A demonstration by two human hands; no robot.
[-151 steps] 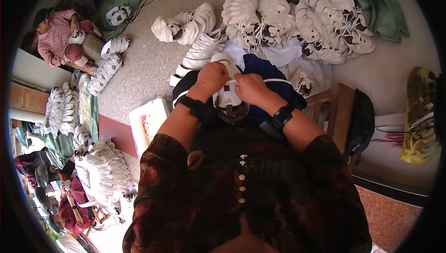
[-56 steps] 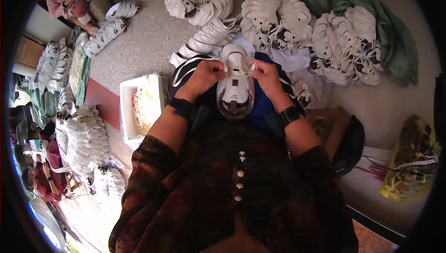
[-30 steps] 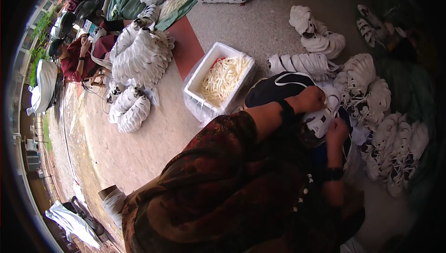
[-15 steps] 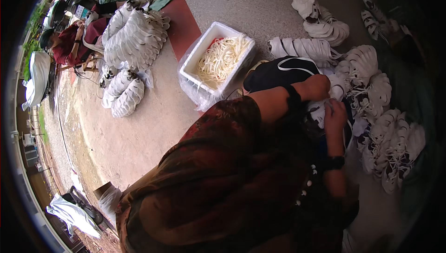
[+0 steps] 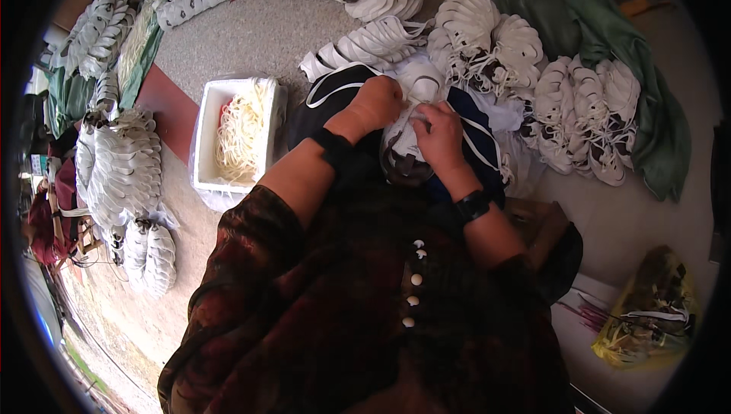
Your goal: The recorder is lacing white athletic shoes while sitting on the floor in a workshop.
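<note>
A white shoe [image 5: 422,90] with a dark opening lies across my lap, over dark cloth with white piping. My left hand [image 5: 378,102] is closed in a fist at the shoe's left side. On its right side my right hand [image 5: 440,134] has its fingers pinched together against the lacing area. Whatever thin thing the fingers hold is too small to make out. Both wrists carry dark bands.
A white foam box [image 5: 199,163] full of cream laces [image 5: 240,136] stands to the left. Bundles of white shoe uppers [image 5: 365,45] lie ahead, more uppers [image 5: 582,113] on the right beside green cloth [image 5: 662,140]. A yellow bag [image 5: 647,330] sits at lower right.
My view has swung to the right, so the box and uppers sit further left and the yellow bag shows. Both hands stay at the shoe, slightly further apart.
</note>
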